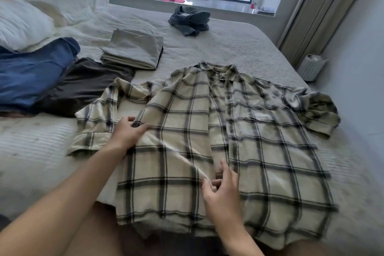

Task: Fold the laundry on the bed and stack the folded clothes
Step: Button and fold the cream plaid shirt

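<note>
A cream and black plaid shirt (249,141) lies spread on the grey bed (218,48), collar away from me, hem hanging over the near edge. My left hand (128,131) pinches the shirt's left side seam near the sleeve. My right hand (222,191) rests on the shirt's front near the button placket, fingers spread and loosely bent, pinching a fabric ridge that runs up toward the left hand. A folded grey stack (133,51) sits behind the shirt to the left. A crumpled dark grey garment (190,21) lies at the far side of the bed.
A blue garment (33,75) and a dark brown one (87,85) lie at the left, beside white pillows (22,21). A window sill with small items runs along the back. A pale ribbed bin (310,66) stands on the floor at the right, near a curtain.
</note>
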